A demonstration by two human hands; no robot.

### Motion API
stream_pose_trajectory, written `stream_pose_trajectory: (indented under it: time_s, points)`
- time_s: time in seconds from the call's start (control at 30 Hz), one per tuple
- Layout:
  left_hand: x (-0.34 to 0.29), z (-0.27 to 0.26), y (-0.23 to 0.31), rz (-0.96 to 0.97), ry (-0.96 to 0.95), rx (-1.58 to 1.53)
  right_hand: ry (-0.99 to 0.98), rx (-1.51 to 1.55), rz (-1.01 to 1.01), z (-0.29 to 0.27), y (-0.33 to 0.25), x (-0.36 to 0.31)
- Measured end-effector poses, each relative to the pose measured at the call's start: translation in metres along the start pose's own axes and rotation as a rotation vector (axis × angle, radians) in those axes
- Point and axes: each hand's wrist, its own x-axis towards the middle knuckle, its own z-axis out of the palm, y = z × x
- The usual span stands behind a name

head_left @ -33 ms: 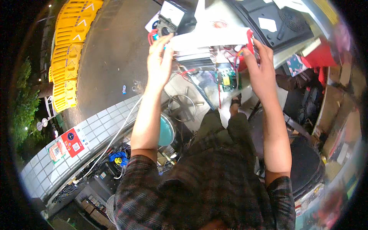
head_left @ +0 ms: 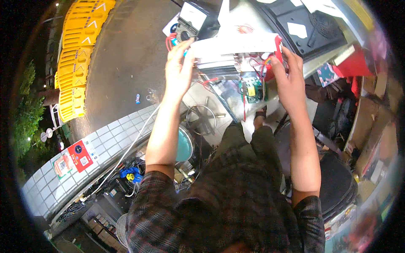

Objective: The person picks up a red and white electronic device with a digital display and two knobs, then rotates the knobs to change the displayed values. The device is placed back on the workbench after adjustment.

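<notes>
A long white casing with a red end (head_left: pixel 240 43) lies between my two hands, above a glass-topped table (head_left: pixel 228 99). My left hand (head_left: pixel 179 71) holds its left end, thumb and fingers set around it. At the red end my right hand (head_left: pixel 290 76) grips with the thumb in front and the fingers behind. Below the casing's near side show a dark ribbed part (head_left: pixel 219 72), red and coloured wires (head_left: pixel 257 63) and a green circuit board (head_left: pixel 253 92) with a yellow component. Whether the board is fixed to the casing, I cannot tell.
A multimeter (head_left: pixel 185 29) with an open lid lies beyond my left hand. Black panels (head_left: pixel 310 31) cover the far right tabletop. Near my legs stand a round metal stool base (head_left: pixel 201 119), a teal bucket (head_left: pixel 184 144) and a black chair (head_left: pixel 333 181). Yellow barriers (head_left: pixel 80 59) line the left.
The view has shifted slightly, so the table and casing appear a little lower and farther right. Both hands keep their hold on the casing.
</notes>
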Motion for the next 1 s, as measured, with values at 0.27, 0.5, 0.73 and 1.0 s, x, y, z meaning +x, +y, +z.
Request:
stream_pose_trajectory:
  time_s: [0.27, 0.5, 0.73, 1.0]
  points:
    - [-0.002, 0.005, -0.005, -0.137, -0.034, -0.062, -0.028, -0.014, 0.010, 0.000, 0.000, -0.002]
    - [0.000, 0.002, 0.005, -0.089, -0.036, -0.046, -0.055, -0.048, -0.009, -0.001, -0.006, -0.002]
    - [-0.001, 0.003, 0.001, -0.122, -0.042, -0.134, -0.053, -0.082, 0.010, 0.001, -0.008, -0.006]
    - [0.001, 0.005, -0.005, -0.224, -0.044, -0.313, -0.039, -0.068, 0.003, 0.002, -0.001, -0.003]
